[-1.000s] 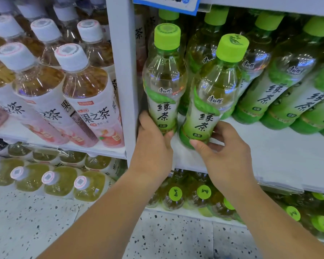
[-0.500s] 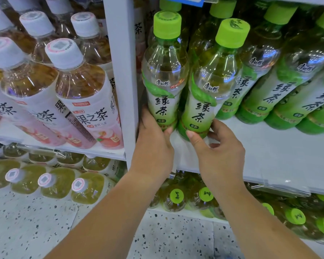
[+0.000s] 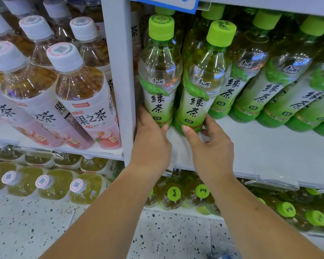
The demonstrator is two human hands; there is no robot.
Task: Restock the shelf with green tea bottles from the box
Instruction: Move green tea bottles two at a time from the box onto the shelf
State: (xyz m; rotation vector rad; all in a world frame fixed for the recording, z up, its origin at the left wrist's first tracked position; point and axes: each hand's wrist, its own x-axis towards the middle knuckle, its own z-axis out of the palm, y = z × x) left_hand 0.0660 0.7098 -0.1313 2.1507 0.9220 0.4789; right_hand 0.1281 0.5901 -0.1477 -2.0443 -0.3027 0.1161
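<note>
Two green tea bottles with lime caps stand at the left end of the white shelf [image 3: 251, 154]. My left hand [image 3: 151, 143] grips the base of the left bottle [image 3: 160, 77], which stands against the white upright post [image 3: 120, 81]. My right hand [image 3: 211, 146] grips the base of the right bottle [image 3: 202, 85], thumb in front and fingers behind. More green tea bottles [image 3: 281, 86] fill the shelf to the right and behind. The box is not in view.
Peach fruit-tea bottles with white caps [image 3: 82, 94] fill the shelf left of the post. Below are yellow-green drinks [image 3: 51, 184] and more lime-capped bottles [image 3: 200, 193]. A blue price tag [image 3: 165, 2] hangs above. Speckled floor [image 3: 36, 230] lies beneath.
Both hands have pushed their bottles further back onto the shelf, and the two bottles now stand closer together and more upright.
</note>
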